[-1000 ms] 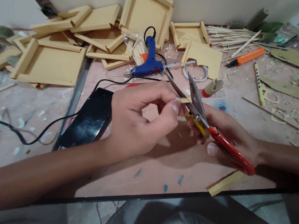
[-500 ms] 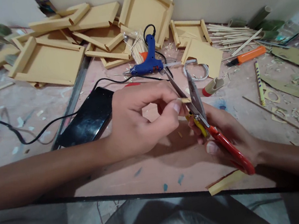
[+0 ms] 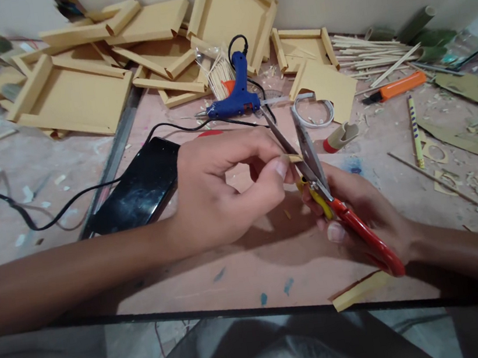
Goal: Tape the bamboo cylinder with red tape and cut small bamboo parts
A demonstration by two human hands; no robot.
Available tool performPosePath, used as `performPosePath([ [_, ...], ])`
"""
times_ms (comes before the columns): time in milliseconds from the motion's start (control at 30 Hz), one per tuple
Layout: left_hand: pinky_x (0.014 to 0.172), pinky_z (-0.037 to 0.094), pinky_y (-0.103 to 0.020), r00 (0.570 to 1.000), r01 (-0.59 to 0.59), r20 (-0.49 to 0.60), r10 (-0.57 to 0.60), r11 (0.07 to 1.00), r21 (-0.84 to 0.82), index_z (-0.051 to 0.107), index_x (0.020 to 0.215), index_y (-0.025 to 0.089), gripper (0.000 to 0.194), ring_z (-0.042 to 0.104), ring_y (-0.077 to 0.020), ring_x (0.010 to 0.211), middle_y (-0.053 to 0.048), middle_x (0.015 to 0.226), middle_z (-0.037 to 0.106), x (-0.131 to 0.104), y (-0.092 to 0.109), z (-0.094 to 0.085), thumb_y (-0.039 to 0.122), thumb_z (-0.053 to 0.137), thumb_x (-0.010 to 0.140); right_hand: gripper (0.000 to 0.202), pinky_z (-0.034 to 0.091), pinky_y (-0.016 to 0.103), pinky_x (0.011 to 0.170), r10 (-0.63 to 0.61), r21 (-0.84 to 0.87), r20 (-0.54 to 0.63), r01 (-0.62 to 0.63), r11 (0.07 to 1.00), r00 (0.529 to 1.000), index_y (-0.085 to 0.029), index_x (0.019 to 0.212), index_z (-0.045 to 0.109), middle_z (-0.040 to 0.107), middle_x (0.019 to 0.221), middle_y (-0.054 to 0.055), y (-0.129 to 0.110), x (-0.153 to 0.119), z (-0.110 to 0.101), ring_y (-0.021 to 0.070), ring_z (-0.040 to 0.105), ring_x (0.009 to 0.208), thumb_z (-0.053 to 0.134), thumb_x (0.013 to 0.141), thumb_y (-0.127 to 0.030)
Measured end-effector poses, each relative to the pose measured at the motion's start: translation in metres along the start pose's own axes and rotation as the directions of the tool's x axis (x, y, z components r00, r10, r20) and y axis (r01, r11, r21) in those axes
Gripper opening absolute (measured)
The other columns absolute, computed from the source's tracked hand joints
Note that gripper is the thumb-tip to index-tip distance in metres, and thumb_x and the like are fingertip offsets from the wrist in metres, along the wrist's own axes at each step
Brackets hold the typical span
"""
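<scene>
Between thumb and forefinger, my left hand (image 3: 234, 188) pinches a small yellowish strip of paper or card (image 3: 293, 158). My right hand (image 3: 357, 204) grips a pair of scissors (image 3: 360, 230) with red and yellow handles. The blades stand apart and point up and away from me, with the strip's free end between them. Most of the yellow handle is hidden by the right fingers. Left of my left hand lies a black phone (image 3: 141, 186). A folded yellow paper strip (image 3: 359, 291) rests at the table's front edge below my right wrist.
Behind my hands lies a blue glue gun (image 3: 235, 100) with its black cord. Yellow card trays (image 3: 78, 94) are piled at the back. To the right are thin sticks (image 3: 375, 55), an orange cutter (image 3: 403, 86), a pencil (image 3: 415, 132) and scattered shavings.
Both hands keep nearly the same place. The scissor blades have closed slightly around the strip, and the strip's end has shifted a little. The view has moved very slightly.
</scene>
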State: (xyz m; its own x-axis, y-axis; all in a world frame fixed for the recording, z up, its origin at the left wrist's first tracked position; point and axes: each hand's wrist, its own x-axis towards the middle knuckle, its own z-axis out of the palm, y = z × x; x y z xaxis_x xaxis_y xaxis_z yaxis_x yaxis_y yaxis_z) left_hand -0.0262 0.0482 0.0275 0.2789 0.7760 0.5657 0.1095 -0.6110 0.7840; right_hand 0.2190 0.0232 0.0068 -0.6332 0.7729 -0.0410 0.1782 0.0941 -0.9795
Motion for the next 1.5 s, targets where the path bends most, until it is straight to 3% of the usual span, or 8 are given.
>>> performPosePath([
  [367, 0.058, 0.053, -0.024, 0.996, -0.086, 0.003, 0.086, 0.996, -0.033, 0.072, 0.08, 0.02, 0.022, 0.068, -0.0113, 0.061, 0.0, 0.07, 0.075, 0.0, -0.009, -0.002, 0.017, 0.068, 0.101, 0.04, 0.028, 0.034, 0.06, -0.064, -0.02, 0.0, 0.064, 0.998, 0.998, -0.025, 0.099, 0.05, 0.051, 0.085, -0.002, 0.001, 0.002, 0.001, 0.0139, 0.042, 0.069, 0.073, 0.099, -0.058],
  [800, 0.057, 0.052, -0.029, 0.999, -0.014, -0.035, 0.009, 0.991, -0.136, 0.075, 0.081, 0.019, 0.022, 0.068, -0.0116, 0.062, 0.0, 0.076, 0.077, -0.005, -0.01, 0.001, 0.019, 0.07, 0.103, 0.044, 0.028, 0.033, 0.06, -0.053, -0.061, -0.026, 0.052, 0.997, 0.998, -0.025, 0.096, 0.048, 0.053, 0.082, -0.003, -0.003, 0.003, 0.001, 0.0129, 0.042, 0.067, 0.074, 0.097, -0.061],
  [1100, 0.047, 0.053, -0.025, 0.998, 0.027, -0.049, -0.036, 0.985, -0.169, 0.077, 0.084, 0.021, 0.022, 0.067, -0.0111, 0.057, -0.001, 0.075, 0.076, -0.008, -0.011, 0.0, 0.024, 0.07, 0.105, 0.04, 0.029, 0.031, 0.059, -0.035, -0.085, -0.04, 0.031, 0.996, 0.999, -0.025, 0.092, 0.048, 0.053, 0.078, -0.004, -0.004, 0.003, 0.001, 0.0126, 0.041, 0.065, 0.077, 0.093, -0.052],
  [1500, 0.046, 0.054, -0.022, 0.994, 0.058, -0.078, -0.073, 0.982, -0.178, 0.076, 0.088, 0.022, 0.019, 0.066, -0.01, 0.059, 0.0, 0.076, 0.075, -0.008, -0.009, 0.004, 0.027, 0.072, 0.105, 0.049, 0.027, 0.029, 0.051, -0.055, -0.104, -0.058, 0.049, 0.993, 0.997, -0.025, 0.09, 0.045, 0.047, 0.073, -0.006, -0.006, 0.003, 0.002, 0.0098, 0.036, 0.06, 0.074, 0.097, -0.064],
])
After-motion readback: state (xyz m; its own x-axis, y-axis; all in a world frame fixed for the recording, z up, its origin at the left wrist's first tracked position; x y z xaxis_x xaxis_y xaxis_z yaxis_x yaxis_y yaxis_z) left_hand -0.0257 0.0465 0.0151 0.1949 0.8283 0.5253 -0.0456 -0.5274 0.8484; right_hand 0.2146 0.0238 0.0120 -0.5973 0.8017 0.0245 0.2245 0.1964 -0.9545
